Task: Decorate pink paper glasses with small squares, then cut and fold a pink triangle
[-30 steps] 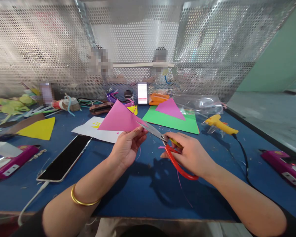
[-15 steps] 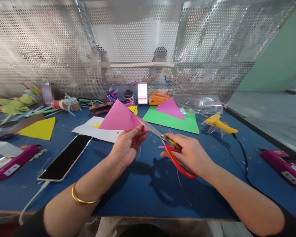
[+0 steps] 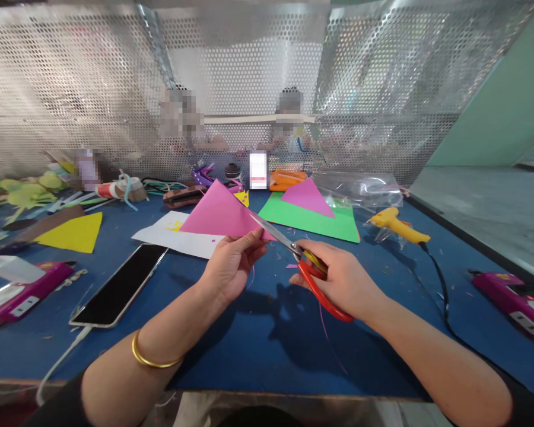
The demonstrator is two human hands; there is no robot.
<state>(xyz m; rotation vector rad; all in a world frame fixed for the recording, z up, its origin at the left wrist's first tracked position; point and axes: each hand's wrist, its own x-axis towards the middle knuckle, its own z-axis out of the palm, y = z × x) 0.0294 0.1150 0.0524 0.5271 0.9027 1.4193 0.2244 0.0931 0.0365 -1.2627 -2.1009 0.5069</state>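
Note:
A folded-looking pink sheet point(image 3: 220, 210) is pinched near its lower right corner by my left hand point(image 3: 234, 261), thumb on top. My right hand point(image 3: 338, 276) is wrapped round the handles of red-handled scissors point(image 3: 278, 234). Their blades point up and left and lie at the sheet's right edge, just above my left fingertips. A thin pink strand hangs below the scissors. Under the pink sheet lies white paper point(image 3: 162, 235) with small yellow bits on it.
Behind are a green sheet point(image 3: 311, 220) with a pink triangle point(image 3: 309, 198) on it and an orange pouch point(image 3: 288, 179). A yellow glue gun point(image 3: 398, 225) with a black cord lies right. A phone point(image 3: 122, 287), yellow sheet point(image 3: 73, 232) and magenta power strip point(image 3: 35, 290) are left.
The camera view has shifted slightly. The scissors' red handle has tilted a little in my right hand, and the pink sheet's lower right corner shows more beside the blades.

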